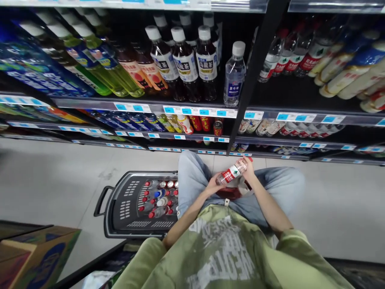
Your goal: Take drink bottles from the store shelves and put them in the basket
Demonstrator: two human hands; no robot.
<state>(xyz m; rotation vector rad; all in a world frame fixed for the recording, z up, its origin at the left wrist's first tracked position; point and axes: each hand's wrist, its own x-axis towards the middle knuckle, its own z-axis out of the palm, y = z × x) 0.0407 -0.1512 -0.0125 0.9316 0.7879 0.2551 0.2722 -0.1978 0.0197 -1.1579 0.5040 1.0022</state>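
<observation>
Above my lap I hold a clear water bottle (231, 173) with a red and white label and a red cap, tilted with its cap end up to the right. My left hand (213, 186) is wrapped round the bottom end of it. At the cap end, my right hand (249, 171) grips the bottle near its neck. Left of my knees stands a dark grey shopping basket (129, 200) holding several bottles, mostly red-capped, and some cans.
Drink shelves (198, 110) run across in front of my knees. Oolong tea bottles (207, 60) stand upright beside a lone water bottle (234, 76). More red-capped bottles (313, 56) are at right. A cardboard box (39, 257) sits at the lower left.
</observation>
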